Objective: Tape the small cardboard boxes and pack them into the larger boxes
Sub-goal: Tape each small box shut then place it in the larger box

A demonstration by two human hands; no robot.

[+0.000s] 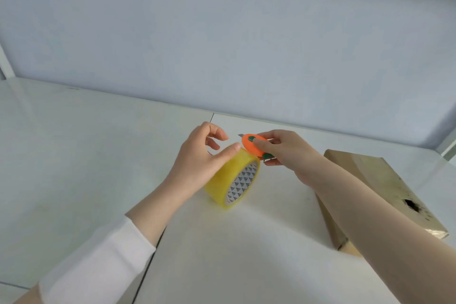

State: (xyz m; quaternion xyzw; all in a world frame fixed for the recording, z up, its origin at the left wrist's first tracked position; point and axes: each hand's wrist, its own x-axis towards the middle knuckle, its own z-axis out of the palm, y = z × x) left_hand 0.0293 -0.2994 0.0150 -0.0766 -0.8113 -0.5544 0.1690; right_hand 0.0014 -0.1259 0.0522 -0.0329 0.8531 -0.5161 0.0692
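Tape [230, 180] stands on edge on the table [222, 242], steadied from its left side by the left hand [199, 155]. The thumb [229, 152] presses flat across the top of the roll. The fingers are loosely curled in the air beyond it and grasp nothing I can make out. Whether a clear free end lies under that thumb cannot be told.

Just right of the thumb, the right hand [288, 153] pinches the cutter [251, 145], with its thumb on the green slider and its fingers underneath. The short blade [240, 135] is out, pointing left, above and behind the roll's top edge and close to the left fingertips.

The step looks like freeing or cutting a length of tape. To do it well:
- Keep the left thumb bearing down so the roll cannot tip or roll.
- Draw the strip taut before the blade touches it, since slack film tends to crumple rather than part.
- Cut across the full width and away from the left fingers, which sit in the blade's line as things stand.
- Hold on to the loose end, or it is likely to fall back onto the roll and be hard to find.

Outward to the right, the box [385, 180] lies flat on the table, partly under the right forearm and well apart from the tape. Its top looks glossy, with a dark scuff near the front end. No larger box is in view.
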